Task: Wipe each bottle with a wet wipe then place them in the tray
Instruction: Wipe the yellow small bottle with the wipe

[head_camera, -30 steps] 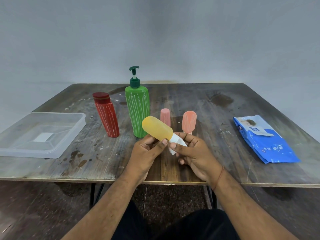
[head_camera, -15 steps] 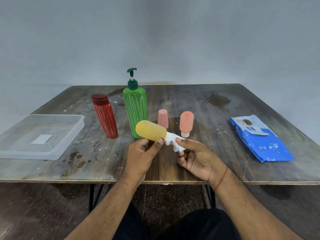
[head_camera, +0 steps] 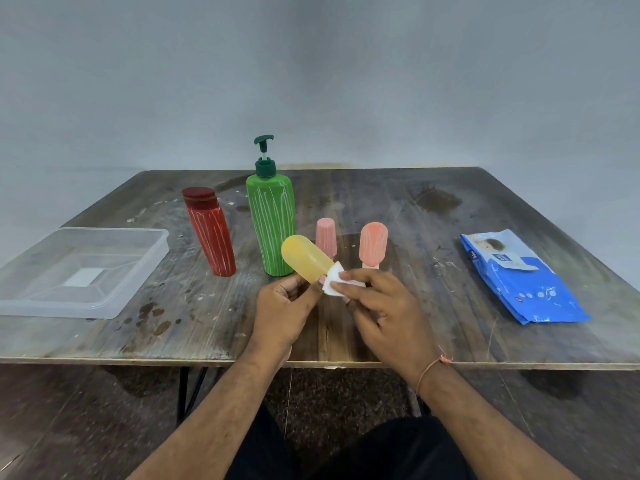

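Left hand (head_camera: pixel 282 308) curled round the lower end of the yellow bottle (head_camera: pixel 306 258), thumb against its side; rounded end tilted up and to the left, above the table's (head_camera: pixel 433 237) near edge at mid-width. Right hand (head_camera: pixel 379 311) pinching a folded white wipe (head_camera: pixel 333 283) between thumb and fingers, pressed on the bottle's low end right beside the left thumb. Wipe touching both bottle and fingertips.

Against half a second ago: wipe now bunched tighter at the bottle's end, right hand turned more knuckles-up and closer to the left; bottle angle much the same.

Behind the hands, upright: green pump bottle (head_camera: pixel 272 223), red bottle (head_camera: pixel 209 233) leaning slightly to its left, two small pink bottles (head_camera: pixel 326 235) (head_camera: pixel 373 244), one just behind the wipe. Clear tray (head_camera: pixel 145 268) at the left edge, nothing visible inside but a pale patch on its floor. Blue wipe pack (head_camera: pixel 523 278) flat near the right edge, well apart from the hands.
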### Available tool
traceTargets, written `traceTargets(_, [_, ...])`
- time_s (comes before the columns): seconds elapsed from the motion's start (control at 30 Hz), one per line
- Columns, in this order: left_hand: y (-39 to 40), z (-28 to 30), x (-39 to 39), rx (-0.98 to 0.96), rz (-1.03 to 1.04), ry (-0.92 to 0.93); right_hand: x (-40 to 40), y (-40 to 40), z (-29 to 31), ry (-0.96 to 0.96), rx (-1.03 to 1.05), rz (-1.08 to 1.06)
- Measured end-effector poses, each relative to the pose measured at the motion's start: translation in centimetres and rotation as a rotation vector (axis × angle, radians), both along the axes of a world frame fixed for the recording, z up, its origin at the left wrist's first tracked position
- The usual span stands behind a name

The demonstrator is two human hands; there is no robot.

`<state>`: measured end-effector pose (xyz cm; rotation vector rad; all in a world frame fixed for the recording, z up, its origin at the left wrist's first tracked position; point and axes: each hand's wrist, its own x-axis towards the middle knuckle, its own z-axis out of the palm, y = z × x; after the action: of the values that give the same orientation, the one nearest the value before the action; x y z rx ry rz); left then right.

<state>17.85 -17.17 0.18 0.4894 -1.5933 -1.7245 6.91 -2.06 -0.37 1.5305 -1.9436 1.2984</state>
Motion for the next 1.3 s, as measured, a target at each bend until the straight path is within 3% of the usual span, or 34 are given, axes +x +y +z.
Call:
traceTargets(0.23, [-0.1, -0.1, 0.0, 0.034, 0.004, -0.004, -0.3, 1.0, -0.3, 0.078, 0.013, -0.075])
traceTargets(0.37, [0.1, -0.1, 0.0, -0.03, -0.035, -0.035, -0.5, 0.7, 0.2, -0.03, -0.103, -0.122])
traceTargets(0.63, [0.1, 0.2, 0.2, -0.037, -0.025, -0.017, -1.2, 2.2, 0.4, -0.175, 0.098, 0.09])
traceTargets(0.8, [0.1, 0.3, 0.2, -0.061, -0.048, -0.027, -2.3, 4.4, 1.1, -0.494, 0.117, 0.131])
traceTargets(0.9, [0.3, 0.1, 0.3, -0.154, -0.056, -0.059, -4.1, 6.3, 1.7, -0.7, 0.103, 0.104])
traceTargets(1.1, [1.4, 0.0, -0.5, -0.523, -0.101, -0.207, -7.6, 10.4, 1.9, -0.713, 0.087, -0.063])
traceTargets(1.3, [3.5, 0.5, -5.6, -0.613, -0.146, -0.338, -9.2, 12.4, 1.0, -0.747, 0.067, -0.086])
